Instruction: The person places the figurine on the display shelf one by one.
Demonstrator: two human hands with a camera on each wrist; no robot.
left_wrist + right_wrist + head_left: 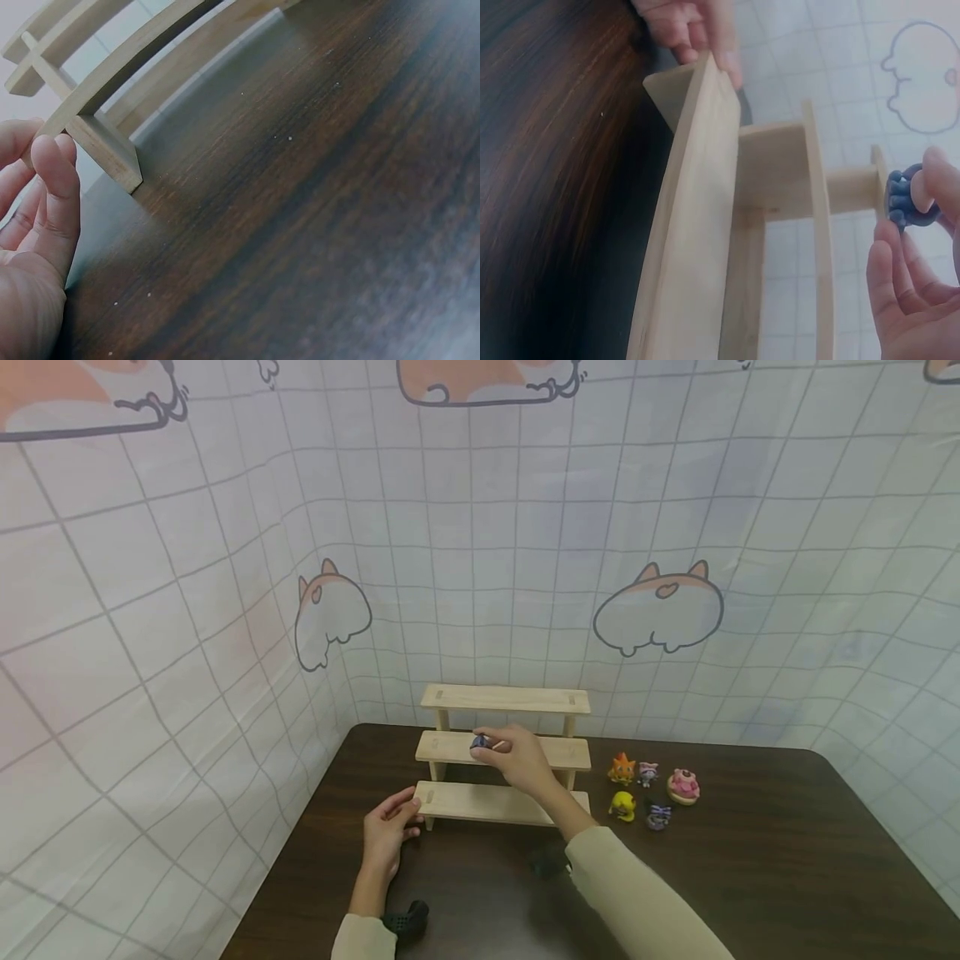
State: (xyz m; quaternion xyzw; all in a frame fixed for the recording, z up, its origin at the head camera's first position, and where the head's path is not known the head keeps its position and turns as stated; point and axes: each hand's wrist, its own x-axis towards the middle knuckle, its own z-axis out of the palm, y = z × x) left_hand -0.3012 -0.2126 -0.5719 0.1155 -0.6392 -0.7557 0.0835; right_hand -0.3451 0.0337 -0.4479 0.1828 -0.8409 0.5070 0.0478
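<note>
A three-step wooden display stand (495, 803) stands on the dark table, its steps rising toward the back. At the left end of its lowest step, my left hand (384, 837) grips the board's edge between thumb and fingers; the left wrist view shows this thumb (56, 169) against the wood. My right hand (521, 764) pinches a small dark blue figurine (909, 199) between thumb and fingertips. In the head view, this figurine appears over the middle step, left of its centre. Whether it touches the board cannot be told. Fingers cover part of it.
Right of the stand are an orange figurine (621, 769), a small grey-and-pink one (648, 773), a yellow one (622, 807), a dark purple one (658, 816) and a pink one on a tan base (683, 786). Behind hangs a white gridded cloth (495, 610) with corgi drawings.
</note>
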